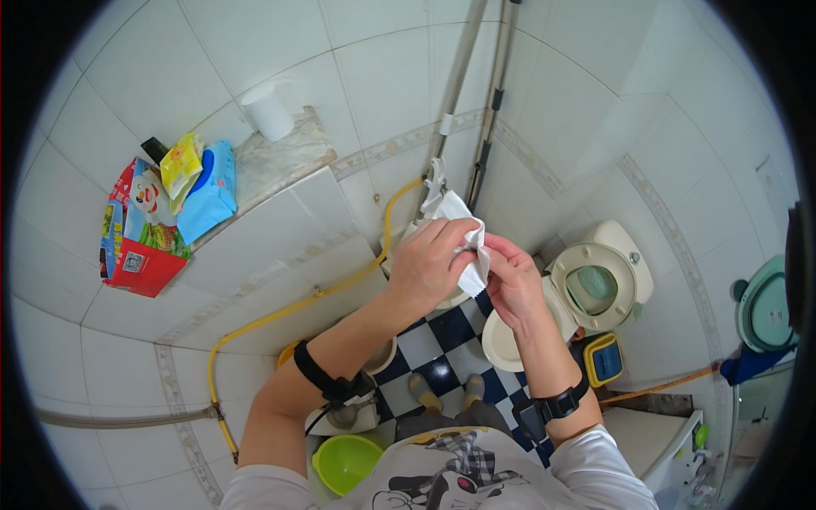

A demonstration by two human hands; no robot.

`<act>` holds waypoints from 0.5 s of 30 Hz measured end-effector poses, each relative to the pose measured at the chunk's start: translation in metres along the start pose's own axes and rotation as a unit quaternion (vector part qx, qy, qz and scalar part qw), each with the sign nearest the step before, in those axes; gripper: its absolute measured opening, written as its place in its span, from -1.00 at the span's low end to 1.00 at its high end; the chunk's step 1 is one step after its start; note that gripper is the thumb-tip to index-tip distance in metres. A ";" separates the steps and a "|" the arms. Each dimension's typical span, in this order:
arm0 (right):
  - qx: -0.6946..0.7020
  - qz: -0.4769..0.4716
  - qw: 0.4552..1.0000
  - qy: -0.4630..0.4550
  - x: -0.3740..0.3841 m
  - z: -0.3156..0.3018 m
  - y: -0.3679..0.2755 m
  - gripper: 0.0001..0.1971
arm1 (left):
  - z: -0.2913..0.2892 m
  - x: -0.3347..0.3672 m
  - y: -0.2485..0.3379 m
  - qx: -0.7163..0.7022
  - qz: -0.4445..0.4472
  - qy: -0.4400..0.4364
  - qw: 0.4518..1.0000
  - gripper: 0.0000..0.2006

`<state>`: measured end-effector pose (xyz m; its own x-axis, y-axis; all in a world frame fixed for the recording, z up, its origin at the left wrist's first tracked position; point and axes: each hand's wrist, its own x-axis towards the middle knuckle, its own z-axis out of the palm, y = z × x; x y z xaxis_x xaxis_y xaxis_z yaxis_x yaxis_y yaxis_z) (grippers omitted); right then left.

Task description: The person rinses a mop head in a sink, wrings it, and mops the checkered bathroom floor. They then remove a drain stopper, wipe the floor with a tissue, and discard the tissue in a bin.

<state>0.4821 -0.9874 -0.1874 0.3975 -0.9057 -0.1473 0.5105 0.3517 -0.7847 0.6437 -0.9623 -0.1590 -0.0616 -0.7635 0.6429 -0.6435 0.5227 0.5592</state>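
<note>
Two hands in the head view, both busy with one crumpled white sheet [474, 274], maybe tissue or a wipe; taking the cream toilet [627, 285] as the landmark, the sheet is up in the air to its left, well apart from it; the left hand [432, 259] has its fingers curled around the sheet's middle, farther from the toilet; the right hand [517, 285] is the one nearer the toilet, thumb and fingertips nearly closed, pinching the sheet's right side; the sheet's long axis runs roughly away from the wearer, leaning a bit left at the far end, so the hands meet across it rather than along it; left of the toilet, way past the hands, is a marble shelf [285, 157] with a blue pack [208, 200]
</note>
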 end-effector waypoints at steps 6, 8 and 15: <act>-0.064 -0.052 0.995 0.062 -0.038 -0.042 -0.024 -0.84 | 0.031 -0.008 0.053 0.024 0.011 -0.051 0.998 -0.48; -0.056 -0.099 0.989 0.099 -0.056 -0.066 -0.040 -0.85 | 0.044 -0.016 0.075 -0.012 -0.007 -0.053 0.998 -0.47; -0.053 -0.125 0.980 0.147 -0.146 -0.178 -0.103 -0.81 | 0.120 -0.042 0.140 -0.408 -0.226 -0.087 0.880 -0.51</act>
<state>0.2359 -0.9337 -0.1925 0.0256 -0.9950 -0.0965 0.4764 0.0971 -0.8738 0.4649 -0.9026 -0.1701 -0.1006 -0.9730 0.2077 0.1258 0.1946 0.9728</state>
